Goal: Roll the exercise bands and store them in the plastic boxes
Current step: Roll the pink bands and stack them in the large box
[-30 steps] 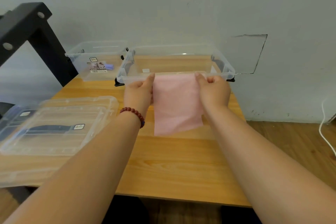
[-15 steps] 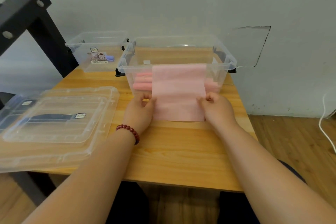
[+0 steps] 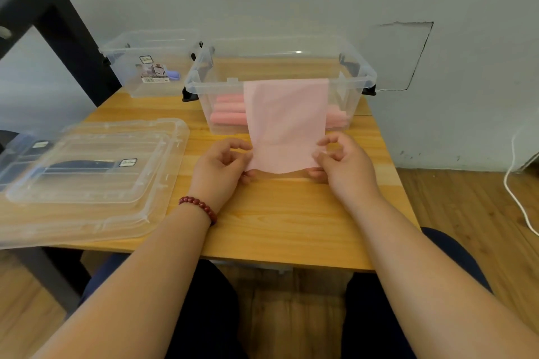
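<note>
The pink exercise band (image 3: 287,125) is hanging over the front rim of the clear plastic box (image 3: 201,87) at the centre of the frame, and its lower end is lying on the tabletop (image 3: 277,227). The left hand (image 3: 221,166) is pinching its lower left corner with curled fingers, and the right hand (image 3: 344,163) is pinching the lower right corner. Rolled pink bands (image 3: 227,118) are lying inside the box. The labels on the second box (image 3: 128,46) at upper left and on the lids (image 3: 96,183) at left are too small to read.
</note>
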